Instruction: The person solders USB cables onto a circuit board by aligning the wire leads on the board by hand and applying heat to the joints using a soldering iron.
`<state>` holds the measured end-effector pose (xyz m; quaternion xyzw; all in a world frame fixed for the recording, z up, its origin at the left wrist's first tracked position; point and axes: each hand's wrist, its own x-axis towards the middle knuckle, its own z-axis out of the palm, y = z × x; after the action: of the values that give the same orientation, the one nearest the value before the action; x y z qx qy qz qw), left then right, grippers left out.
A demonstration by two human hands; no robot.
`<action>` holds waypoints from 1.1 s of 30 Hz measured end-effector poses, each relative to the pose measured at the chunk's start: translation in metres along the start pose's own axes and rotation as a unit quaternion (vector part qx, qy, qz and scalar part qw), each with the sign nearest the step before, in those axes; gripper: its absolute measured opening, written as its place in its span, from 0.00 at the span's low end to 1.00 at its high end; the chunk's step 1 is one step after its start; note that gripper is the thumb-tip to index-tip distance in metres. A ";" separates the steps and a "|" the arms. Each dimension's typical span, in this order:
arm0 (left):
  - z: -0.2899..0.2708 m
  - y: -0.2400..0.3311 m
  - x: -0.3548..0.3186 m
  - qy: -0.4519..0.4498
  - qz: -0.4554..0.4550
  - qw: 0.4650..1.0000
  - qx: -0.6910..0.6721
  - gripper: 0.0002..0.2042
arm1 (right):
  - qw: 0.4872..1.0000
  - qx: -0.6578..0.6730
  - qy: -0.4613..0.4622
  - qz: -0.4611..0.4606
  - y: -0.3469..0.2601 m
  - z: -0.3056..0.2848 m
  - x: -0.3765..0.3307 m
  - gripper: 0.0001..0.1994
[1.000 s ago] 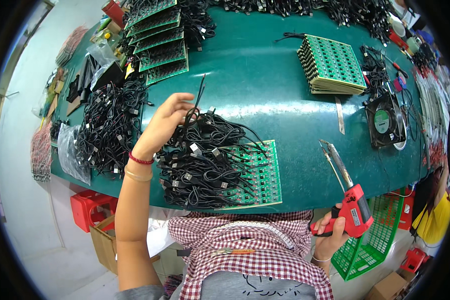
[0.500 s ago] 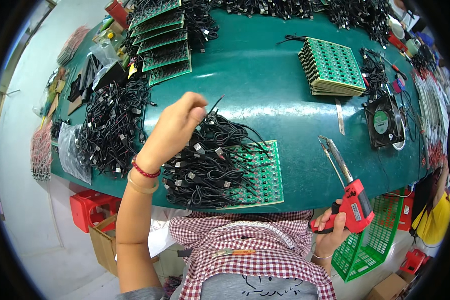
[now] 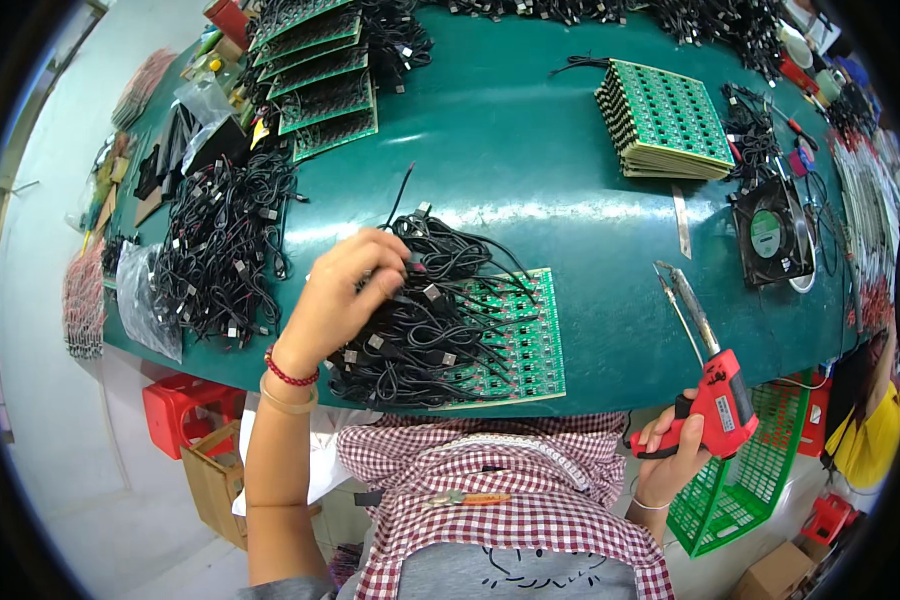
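Observation:
My left hand [image 3: 348, 295], wearing a red bead bracelet and a bangle, is closed over the heap of black USB cables [image 3: 420, 345]. One black cable [image 3: 401, 192] sticks up from its curled fingers, its tip pointing away from me; the grip itself is partly hidden. The cable heap covers the left part of a green circuit board panel [image 3: 535, 355], where several cable ends lie across the board. To the right, my right hand [image 3: 672, 462] grips a red and black soldering gun [image 3: 725, 415] by its handle. The gun's metal tip and thin feed tube point up and away, clear of the board.
A stack of green circuit boards [image 3: 665, 120] stands far right, near a metal strip [image 3: 681, 222] and a black fan [image 3: 772, 236]. More black cables [image 3: 225, 245] lie left. Tiered boards with cables [image 3: 332, 107] rise at the far left. A green basket [image 3: 740, 500] stands below the table's right edge.
My left hand has come down and slightly nearer me with the cable, over the heap. My right hand has shifted a little right and away with the soldering gun.

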<state>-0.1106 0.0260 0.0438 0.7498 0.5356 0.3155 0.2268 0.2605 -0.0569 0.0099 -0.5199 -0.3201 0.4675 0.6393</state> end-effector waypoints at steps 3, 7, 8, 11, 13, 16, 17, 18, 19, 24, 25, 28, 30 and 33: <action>-0.011 -0.003 0.002 0.214 -0.113 0.962 -0.124 0.03 | 1.000 0.000 -0.012 -0.019 0.000 0.004 0.001 0.19; -0.034 0.029 0.007 0.196 -0.116 0.971 -0.064 0.11 | 0.999 0.019 -0.025 -0.006 -0.006 0.003 -0.001 0.20; -0.035 0.036 0.006 0.147 -0.090 0.985 0.001 0.14 | 0.999 0.020 -0.025 -0.006 -0.005 0.004 -0.001 0.20; -0.003 0.074 0.009 0.121 -0.144 0.979 -0.079 0.18 | 1.000 0.005 -0.006 0.010 -0.001 0.000 -0.004 0.20; 0.012 0.078 0.006 0.101 -0.108 0.984 -0.102 0.19 | 1.000 -0.002 -0.013 -0.009 0.000 0.002 -0.005 0.19; 0.035 0.081 0.010 0.083 -0.067 0.991 -0.084 0.19 | 1.000 -0.002 -0.021 -0.013 0.003 -0.001 -0.005 0.19; 0.041 0.079 0.011 0.074 -0.049 0.994 -0.068 0.19 | 1.000 0.002 -0.027 -0.012 0.003 -0.003 -0.006 0.19; 0.046 0.082 0.013 0.058 -0.038 0.996 -0.051 0.19 | 0.999 0.006 -0.039 0.016 -0.001 -0.007 -0.007 0.20; 0.051 0.082 0.016 0.042 0.003 0.999 -0.003 0.20 | 0.999 0.002 -0.033 0.016 -0.001 -0.008 -0.007 0.20; 0.082 0.074 0.013 0.002 0.045 0.995 0.084 0.22 | 1.000 -0.017 -0.011 -0.002 0.003 -0.010 -0.007 0.19; 0.084 0.074 0.012 -0.006 0.051 0.992 0.118 0.23 | 1.000 -0.017 -0.008 -0.001 0.004 -0.010 -0.007 0.19; 0.088 0.076 0.012 -0.026 0.065 0.981 0.181 0.23 | 1.000 -0.020 -0.005 0.006 0.006 -0.012 -0.007 0.19; 0.090 0.076 0.012 -0.031 0.074 0.975 0.209 0.22 | 1.000 -0.022 -0.008 0.005 0.007 -0.013 -0.006 0.19; 0.096 0.073 0.009 -0.042 0.114 0.963 0.240 0.24 | 1.000 -0.021 -0.008 0.014 0.007 -0.012 -0.004 0.20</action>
<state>0.0083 0.0106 0.0286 0.8508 0.4967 0.1699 0.0249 0.2683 -0.0646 0.0006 -0.5338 -0.3276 0.4733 0.6194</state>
